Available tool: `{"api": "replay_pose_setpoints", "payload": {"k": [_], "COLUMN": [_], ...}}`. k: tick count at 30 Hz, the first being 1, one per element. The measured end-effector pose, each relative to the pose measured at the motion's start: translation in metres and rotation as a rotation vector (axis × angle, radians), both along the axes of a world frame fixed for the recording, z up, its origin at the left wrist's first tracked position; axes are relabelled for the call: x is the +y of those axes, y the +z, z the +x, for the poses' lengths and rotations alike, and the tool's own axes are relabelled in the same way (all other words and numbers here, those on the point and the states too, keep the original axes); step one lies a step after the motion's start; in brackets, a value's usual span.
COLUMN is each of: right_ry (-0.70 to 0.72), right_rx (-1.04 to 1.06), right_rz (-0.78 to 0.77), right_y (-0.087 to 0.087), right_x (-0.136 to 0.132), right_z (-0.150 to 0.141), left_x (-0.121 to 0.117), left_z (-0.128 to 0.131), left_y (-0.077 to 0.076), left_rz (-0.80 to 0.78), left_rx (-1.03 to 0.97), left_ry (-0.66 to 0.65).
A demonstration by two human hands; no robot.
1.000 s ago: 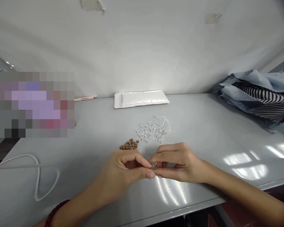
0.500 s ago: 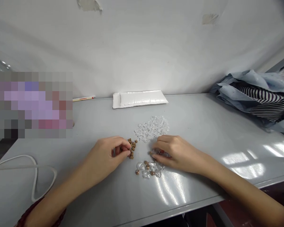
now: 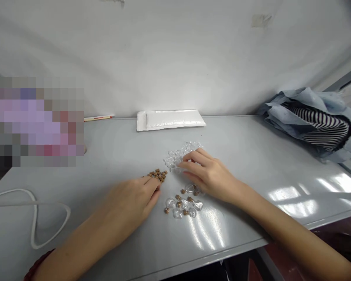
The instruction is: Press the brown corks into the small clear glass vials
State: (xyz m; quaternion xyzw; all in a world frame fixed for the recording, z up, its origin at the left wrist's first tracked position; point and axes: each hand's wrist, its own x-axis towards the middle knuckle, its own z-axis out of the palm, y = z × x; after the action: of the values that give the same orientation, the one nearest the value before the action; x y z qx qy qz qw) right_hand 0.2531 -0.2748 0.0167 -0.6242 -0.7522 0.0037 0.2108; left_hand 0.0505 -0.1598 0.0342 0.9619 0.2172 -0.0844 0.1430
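My left hand [image 3: 137, 197] reaches down over a small heap of brown cork stoppers [image 3: 160, 176], its thumb and fingers closed together at the near side of the heap. Whatever is between those fingertips is hidden. My right hand [image 3: 206, 169] hovers at the near edge of a pile of clear, tiny glass bottles [image 3: 172, 160], fingers apart and fingertips touching or just above the bottles. Under and in front of the right hand lie several corked bottles [image 3: 178, 212], loosely grouped on the grey table [image 3: 119, 152].
A white padded envelope [image 3: 172, 120] lies by the wall, with a pencil-like stick [image 3: 99, 118] left of it. A denim item with striped lining [image 3: 316, 125] sits at right. A white cable [image 3: 35, 218] loops at left, below a blurred-out patch.
My right hand has let go of a corked bottle among the corked group and moved away to the uncorked bottles. My left hand has turned palm-down onto the corks.
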Motion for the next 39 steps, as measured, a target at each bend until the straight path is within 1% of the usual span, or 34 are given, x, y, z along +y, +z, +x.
{"api": "replay_pose_setpoints", "payload": {"k": [3,7,10,14,16,19,22,26,31,35,39], "right_ry": [0.024,-0.029,-0.027,0.000,-0.004,-0.007,-0.021,-0.033,-0.062,-0.010,0.074], "right_rx": [-0.031,-0.108,-0.187,-0.252,-0.281,-0.290,-0.254,-0.184,0.022,0.199,0.372], "right_rz": [-0.023,-0.048,-0.077,-0.097,-0.105,-0.116,-0.121,-0.149,-0.194,-0.161,-0.096], "right_y": [-0.004,-0.005,-0.005,-0.005,-0.005,-0.005,-0.004,-0.003,-0.003,-0.003,0.001], "right_x": [0.003,0.003,0.001,0.000,0.000,0.001,0.002,0.001,-0.002,-0.005,-0.008], "right_z": [-0.002,0.001,0.002,0.000,-0.003,-0.007,-0.009,-0.011,-0.009,-0.009,-0.015], "left_x": [-0.001,-0.002,-0.005,-0.007,-0.006,-0.005,-0.004,-0.003,-0.003,-0.004,-0.007], "left_z": [0.000,0.002,0.002,0.000,-0.001,-0.002,-0.001,0.002,0.003,0.005,0.005], "left_y": [0.000,0.004,0.006,0.004,0.003,0.002,0.003,0.003,0.000,-0.001,-0.002], "left_rz": [0.009,-0.016,-0.032,-0.086,-0.163,-0.330,-0.421,-0.439,-0.493,-0.510,-0.550], "left_rx": [0.036,0.091,0.097,-0.031,-0.117,-0.240,-0.318,-0.380,-0.445,-0.477,-0.503], "left_ry": [0.006,0.020,0.047,0.057,0.061,0.058,0.079,0.117,0.176,0.175,0.207]}}
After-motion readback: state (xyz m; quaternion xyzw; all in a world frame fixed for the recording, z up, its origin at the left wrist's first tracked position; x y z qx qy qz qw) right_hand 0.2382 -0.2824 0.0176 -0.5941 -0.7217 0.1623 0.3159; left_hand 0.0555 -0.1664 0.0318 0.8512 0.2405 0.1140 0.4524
